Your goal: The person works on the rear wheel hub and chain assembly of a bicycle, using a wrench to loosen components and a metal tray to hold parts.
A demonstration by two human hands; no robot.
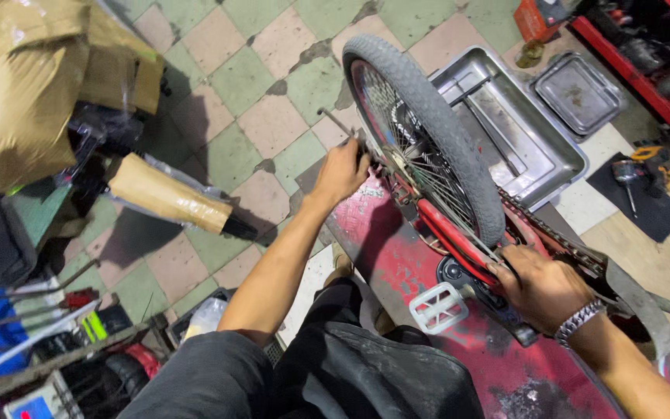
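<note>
A small red bicycle frame [447,225] lies upside down on a worn red bench [397,264], its grey-tyred spoked wheel [428,116] pointing away from me. My left hand [340,172] is closed on a thin metal tool [336,122] at the wheel's axle. My right hand [540,285], with a metal watch on the wrist, grips the frame beside the crank, just right of the white pedal [438,307]. The chain [560,237] runs along the frame behind that hand.
Two metal trays [533,147] [577,91] lie on the floor beyond the wheel. Cardboard and wrapped parcels [32,85] pile up at the left, with tools and clutter [48,341] at lower left. A red rack [645,54] stands at the top right.
</note>
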